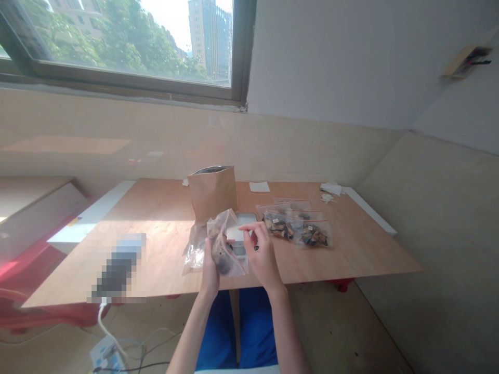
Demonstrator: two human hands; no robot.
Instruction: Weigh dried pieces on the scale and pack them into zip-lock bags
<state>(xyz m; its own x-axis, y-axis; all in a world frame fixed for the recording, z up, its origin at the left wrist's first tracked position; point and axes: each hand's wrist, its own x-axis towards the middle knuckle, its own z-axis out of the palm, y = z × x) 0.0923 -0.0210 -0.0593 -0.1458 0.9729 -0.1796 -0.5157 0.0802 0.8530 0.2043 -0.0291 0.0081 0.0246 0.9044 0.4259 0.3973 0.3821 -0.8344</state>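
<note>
My left hand is closed around a clear zip bag with a red seal line and some dark pieces in its bottom. It holds the bag upright over the near edge of the wooden table. My right hand is at the bag's open top, fingers bent and pinched together near its rim; what they pinch is too small to name. A small white scale lies just behind the bag. A brown paper pouch stands open behind that.
Filled zip bags of dark dried pieces lie to the right of the scale. An empty-looking clear bag lies left of my hand. A blurred dark object sits at the table's left front. White scraps lie at the far right.
</note>
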